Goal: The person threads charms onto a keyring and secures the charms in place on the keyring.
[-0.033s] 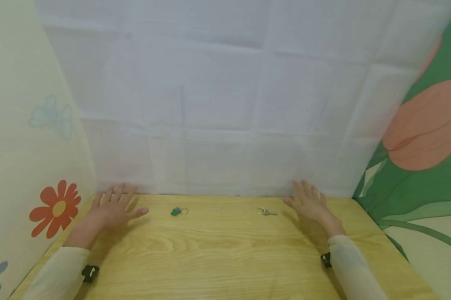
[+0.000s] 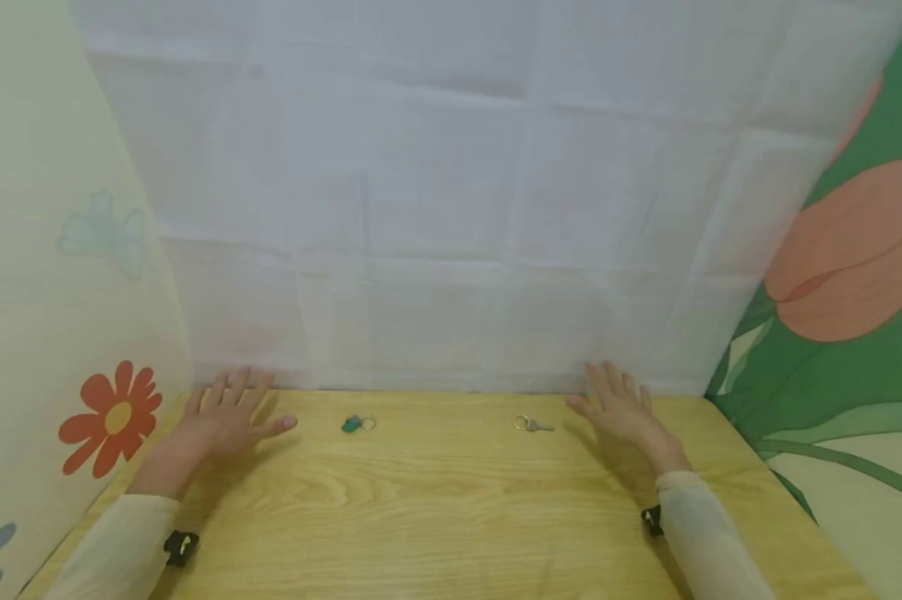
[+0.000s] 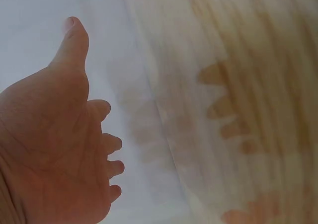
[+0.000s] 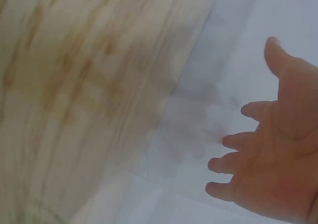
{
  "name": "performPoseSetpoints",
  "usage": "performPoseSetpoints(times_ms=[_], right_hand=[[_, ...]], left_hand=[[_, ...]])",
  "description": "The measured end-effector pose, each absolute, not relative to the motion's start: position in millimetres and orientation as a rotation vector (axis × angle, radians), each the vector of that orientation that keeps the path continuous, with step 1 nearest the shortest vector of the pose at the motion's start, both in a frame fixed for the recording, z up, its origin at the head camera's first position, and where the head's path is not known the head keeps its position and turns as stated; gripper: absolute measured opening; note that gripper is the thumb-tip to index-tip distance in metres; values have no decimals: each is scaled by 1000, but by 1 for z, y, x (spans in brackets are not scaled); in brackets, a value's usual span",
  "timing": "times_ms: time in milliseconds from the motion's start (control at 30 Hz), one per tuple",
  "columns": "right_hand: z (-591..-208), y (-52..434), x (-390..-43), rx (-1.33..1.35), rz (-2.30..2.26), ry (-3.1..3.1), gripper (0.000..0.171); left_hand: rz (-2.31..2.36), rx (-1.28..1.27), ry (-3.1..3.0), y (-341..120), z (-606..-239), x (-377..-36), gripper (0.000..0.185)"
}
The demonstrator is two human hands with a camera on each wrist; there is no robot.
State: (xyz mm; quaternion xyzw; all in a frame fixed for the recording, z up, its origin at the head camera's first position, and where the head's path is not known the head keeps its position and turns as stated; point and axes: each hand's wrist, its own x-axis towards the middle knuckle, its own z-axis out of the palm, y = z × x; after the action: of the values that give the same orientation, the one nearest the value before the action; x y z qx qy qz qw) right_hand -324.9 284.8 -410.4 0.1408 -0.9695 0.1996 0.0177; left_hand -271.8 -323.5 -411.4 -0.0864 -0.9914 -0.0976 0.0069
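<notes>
On the wooden counter (image 2: 451, 508), at its far edge below the white cloth backdrop (image 2: 451, 208), we laid both hands flat and held nothing. Our left hand (image 2: 222, 421) rested palm down with fingers straight and spread, its thumb pointing toward the green-tagged key (image 2: 357, 423), which lay just to the right of that hand and apart from it. Our right hand (image 2: 622, 408) lay likewise with fingers extended and relaxed; the silver key on its ring (image 2: 532, 424) sat just left of this hand's thumb, not touching it. The two keys lay well apart from each other, both between the hands and close to the backdrop. The left wrist view showed the left hand's fingers (image 3: 112, 143) only loosely bent, with nothing in the palm.

We judged this a resting stage, with no grasp begun on either key. Any pickup would have called for a fine pinch, since both keys were small and lay flat against the counter; the ring of each offered the easiest purchase.
</notes>
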Motion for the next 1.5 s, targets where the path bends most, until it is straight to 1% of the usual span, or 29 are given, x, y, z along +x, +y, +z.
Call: performPoseSetpoints(times_ms=[133,233,300,367,500,600,667,867,1000,1100,1267,1500], right_hand=[[-405,276,-326,572,768,-2966,74],[-400,264,-326,694,908,-2933,59],[-399,253,-325,736,947,-2942,53],[-400,241,-324,768,927,-2970,51],[-405,218,-325,936,840,-3026,52],[-411,209,-323,1052,694,-3059,48],[-412,205,-322,1078,600,-3065,42],[-409,197,-322,1111,495,-3001,26],[-414,194,-322,1159,486,-2992,15],[-418,193,-324,1189,523,-2985,13],[-422,194,-328,1199,596,-2938,9],[-421,196,-332,1126,518,-2963,14]], left_hand=[[-367,-396,-2993,-311,-422,-276,92],[-445,-594,-2892,-284,-425,-283,74],[-456,-718,-2875,-262,-422,-289,65],[-411,-805,-2863,-243,-420,-295,54],[-263,-865,-2886,-218,-416,-303,32],[-229,-898,-2896,-206,-418,-307,21],[-239,-921,-2881,-203,-418,-309,15],[-240,-866,-2905,-204,-413,-309,12],[-215,-879,-2949,-205,-414,-307,7],[-213,-875,-2951,-206,-416,-306,6],[-244,-880,-2901,-206,-422,-307,12],[-275,-900,-2901,-203,-422,-308,12]])
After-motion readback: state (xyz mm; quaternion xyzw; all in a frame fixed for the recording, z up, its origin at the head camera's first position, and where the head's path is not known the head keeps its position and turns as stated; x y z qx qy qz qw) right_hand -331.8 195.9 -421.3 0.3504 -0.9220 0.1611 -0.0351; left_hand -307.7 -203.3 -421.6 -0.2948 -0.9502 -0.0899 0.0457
